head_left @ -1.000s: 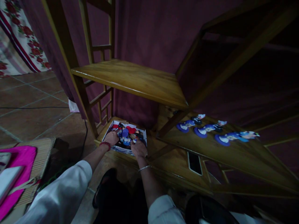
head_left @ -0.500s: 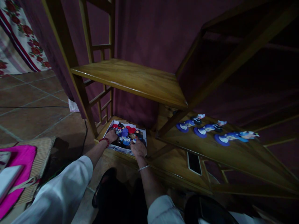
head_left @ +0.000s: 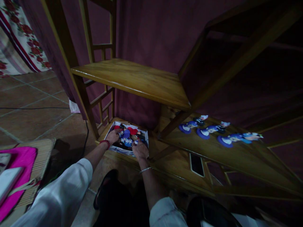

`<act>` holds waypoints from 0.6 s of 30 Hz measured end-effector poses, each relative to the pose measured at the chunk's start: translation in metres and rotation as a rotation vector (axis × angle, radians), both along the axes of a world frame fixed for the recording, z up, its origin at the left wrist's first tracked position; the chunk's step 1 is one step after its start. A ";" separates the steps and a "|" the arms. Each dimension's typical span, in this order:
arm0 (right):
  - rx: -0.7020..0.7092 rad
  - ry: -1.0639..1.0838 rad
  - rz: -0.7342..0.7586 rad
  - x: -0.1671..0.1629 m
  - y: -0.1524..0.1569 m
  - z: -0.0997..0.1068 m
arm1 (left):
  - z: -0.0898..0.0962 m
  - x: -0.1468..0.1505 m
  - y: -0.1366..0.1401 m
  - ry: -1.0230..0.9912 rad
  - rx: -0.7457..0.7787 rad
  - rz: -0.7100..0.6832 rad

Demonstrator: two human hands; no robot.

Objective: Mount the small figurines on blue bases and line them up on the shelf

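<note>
A shallow white box point(head_left: 146, 138) stands on the bottom wooden shelf, full of small figurines point(head_left: 127, 142) in blue, white, red and black. My left hand point(head_left: 113, 136), with a red bead bracelet, reaches over the box's left side; its fingers are stretched out and touch the figurines there. At the right front corner, my right hand point(head_left: 140, 150) bends over the rim with its fingers closed around a small blue-and-white figurine point(head_left: 135, 142). How far the fingertips go among the pieces is hard to see in the dim light.
Several figurines on blue bases point(head_left: 204, 133) lie or stand on the wooden shelf to the right. Below it is a phone point(head_left: 197, 165) with a dark screen. A higher shelf point(head_left: 132, 78) overhangs the box. A pink cloth point(head_left: 26, 157) lies on a woven mat at left.
My left hand has shifted slightly, its fingers straightening over the figurines. The right hand stays nearly still at the box's corner.
</note>
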State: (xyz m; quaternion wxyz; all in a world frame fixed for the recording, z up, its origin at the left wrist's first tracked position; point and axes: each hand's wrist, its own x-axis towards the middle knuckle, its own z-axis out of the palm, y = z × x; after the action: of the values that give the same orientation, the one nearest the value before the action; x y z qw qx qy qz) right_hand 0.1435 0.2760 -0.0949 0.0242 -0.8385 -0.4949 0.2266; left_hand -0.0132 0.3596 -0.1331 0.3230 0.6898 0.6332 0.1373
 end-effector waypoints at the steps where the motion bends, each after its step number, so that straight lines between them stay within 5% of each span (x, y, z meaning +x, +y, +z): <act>1: 0.001 0.003 -0.002 0.000 0.000 0.000 | 0.000 0.000 -0.001 0.011 0.012 -0.021; 10: 0.018 0.035 -0.006 0.001 -0.001 0.001 | 0.002 0.007 -0.011 0.270 0.192 -0.308; 18: 0.071 0.015 0.001 0.003 -0.001 -0.008 | 0.008 0.012 -0.011 0.415 0.221 -0.314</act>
State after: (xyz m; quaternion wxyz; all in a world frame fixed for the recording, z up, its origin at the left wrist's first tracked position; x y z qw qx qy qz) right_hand 0.1461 0.2751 -0.1032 0.0576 -0.8352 -0.5027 0.2154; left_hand -0.0014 0.3490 -0.1254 0.1266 0.8239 0.5524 0.0096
